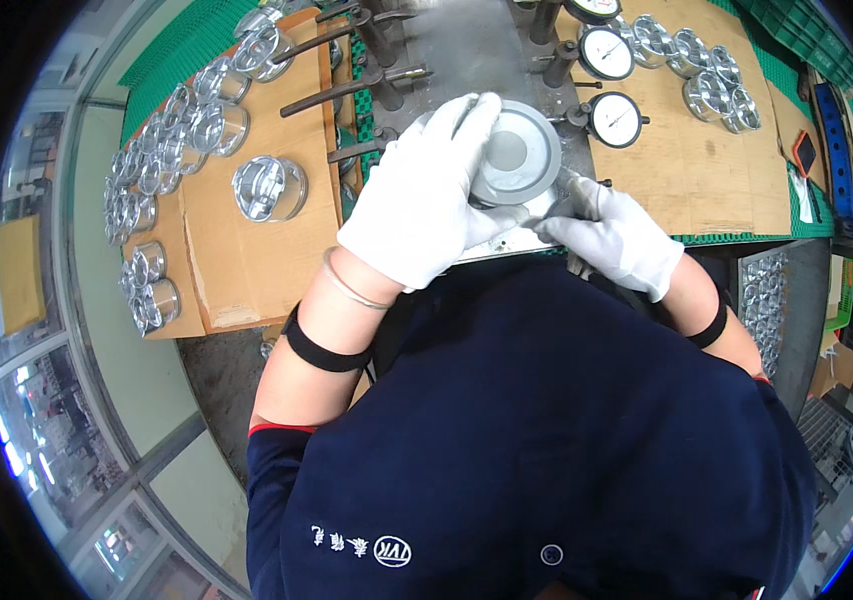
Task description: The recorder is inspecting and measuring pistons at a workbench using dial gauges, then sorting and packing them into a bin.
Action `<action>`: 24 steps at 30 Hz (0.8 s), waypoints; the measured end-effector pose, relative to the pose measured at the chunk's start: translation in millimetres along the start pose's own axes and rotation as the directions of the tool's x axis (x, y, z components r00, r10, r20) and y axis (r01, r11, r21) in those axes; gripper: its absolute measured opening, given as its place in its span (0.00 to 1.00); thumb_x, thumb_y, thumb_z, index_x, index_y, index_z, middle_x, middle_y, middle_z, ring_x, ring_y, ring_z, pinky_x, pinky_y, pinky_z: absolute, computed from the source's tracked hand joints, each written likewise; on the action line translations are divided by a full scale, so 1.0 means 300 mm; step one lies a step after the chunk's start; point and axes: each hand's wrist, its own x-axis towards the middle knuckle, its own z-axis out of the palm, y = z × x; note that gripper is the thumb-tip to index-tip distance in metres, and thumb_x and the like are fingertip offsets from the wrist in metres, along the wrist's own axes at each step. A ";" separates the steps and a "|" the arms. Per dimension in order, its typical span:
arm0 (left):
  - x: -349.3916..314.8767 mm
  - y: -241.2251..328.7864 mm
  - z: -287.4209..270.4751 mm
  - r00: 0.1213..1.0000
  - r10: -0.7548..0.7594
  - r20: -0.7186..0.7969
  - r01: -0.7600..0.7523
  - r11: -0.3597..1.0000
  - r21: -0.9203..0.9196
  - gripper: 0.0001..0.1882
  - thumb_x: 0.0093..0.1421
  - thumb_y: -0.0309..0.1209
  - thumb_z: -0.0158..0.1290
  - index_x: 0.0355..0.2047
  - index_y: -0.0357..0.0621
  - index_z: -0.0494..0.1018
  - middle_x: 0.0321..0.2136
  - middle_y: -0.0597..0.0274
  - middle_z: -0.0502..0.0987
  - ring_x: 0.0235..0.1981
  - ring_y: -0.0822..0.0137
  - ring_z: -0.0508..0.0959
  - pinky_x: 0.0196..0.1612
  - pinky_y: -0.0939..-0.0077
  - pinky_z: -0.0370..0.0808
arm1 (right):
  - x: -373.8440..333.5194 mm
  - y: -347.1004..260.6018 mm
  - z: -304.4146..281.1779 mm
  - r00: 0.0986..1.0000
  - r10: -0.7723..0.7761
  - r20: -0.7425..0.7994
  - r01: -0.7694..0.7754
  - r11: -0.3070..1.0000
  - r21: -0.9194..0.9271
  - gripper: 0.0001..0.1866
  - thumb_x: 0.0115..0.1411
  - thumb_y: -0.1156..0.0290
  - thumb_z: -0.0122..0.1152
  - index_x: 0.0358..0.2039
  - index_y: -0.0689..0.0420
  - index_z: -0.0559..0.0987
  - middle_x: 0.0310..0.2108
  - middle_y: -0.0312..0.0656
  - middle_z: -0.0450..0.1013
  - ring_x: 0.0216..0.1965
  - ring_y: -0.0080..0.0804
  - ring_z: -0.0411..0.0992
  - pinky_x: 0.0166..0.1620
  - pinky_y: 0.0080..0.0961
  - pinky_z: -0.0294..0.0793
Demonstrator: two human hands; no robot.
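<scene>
A grey metal piston (516, 155), its round crown facing up, sits at the front of a steel gauge fixture (556, 105). My left hand (426, 195), in a white glove, wraps round the piston's left side, with the fingers over its far edge and the thumb near its front. Close against the piston's lower right edge is my right hand (614, 235), also gloved, its fingers curled together. Whatever lies between those fingers is hidden. Three dial gauges, the nearest (614, 119) with a white face, line the fixture's right side.
Clamp rods (321, 98) stick out from the fixture's left side. A single shiny piston (270, 189) stands on the left cardboard (226, 230), beside rows of several more. Other pistons stand on the right cardboard (686, 185). A green crate (804, 40) is at the far right.
</scene>
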 end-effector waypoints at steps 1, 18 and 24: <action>0.003 0.012 0.006 0.999 -0.031 0.015 0.030 0.997 0.065 0.45 0.47 0.41 0.71 0.62 0.39 0.63 0.53 0.42 0.72 0.53 0.43 0.75 0.58 0.57 0.73 | 0.017 0.028 0.005 1.000 -0.019 -0.014 0.018 0.999 -0.038 0.39 0.61 0.58 0.61 0.67 0.64 0.60 0.39 0.57 0.79 0.38 0.47 0.79 0.44 0.34 0.77; 0.059 -0.067 0.041 0.995 -0.092 0.041 0.093 0.995 -0.021 0.49 0.44 0.23 0.63 0.68 0.46 0.57 0.61 0.36 0.62 0.59 0.37 0.68 0.62 0.56 0.68 | 0.089 0.102 0.058 0.971 -0.201 -0.131 0.220 0.963 0.158 0.47 0.59 0.62 0.62 0.70 0.70 0.49 0.42 0.54 0.78 0.44 0.39 0.78 0.50 0.26 0.75; 0.064 -0.072 0.040 0.995 -0.095 0.035 0.096 0.995 -0.020 0.48 0.44 0.22 0.63 0.68 0.45 0.57 0.61 0.36 0.62 0.60 0.37 0.67 0.63 0.57 0.68 | 0.087 0.080 0.047 0.987 -0.141 -0.072 0.153 0.966 0.208 0.48 0.60 0.62 0.62 0.71 0.69 0.47 0.42 0.52 0.78 0.45 0.35 0.77 0.50 0.25 0.74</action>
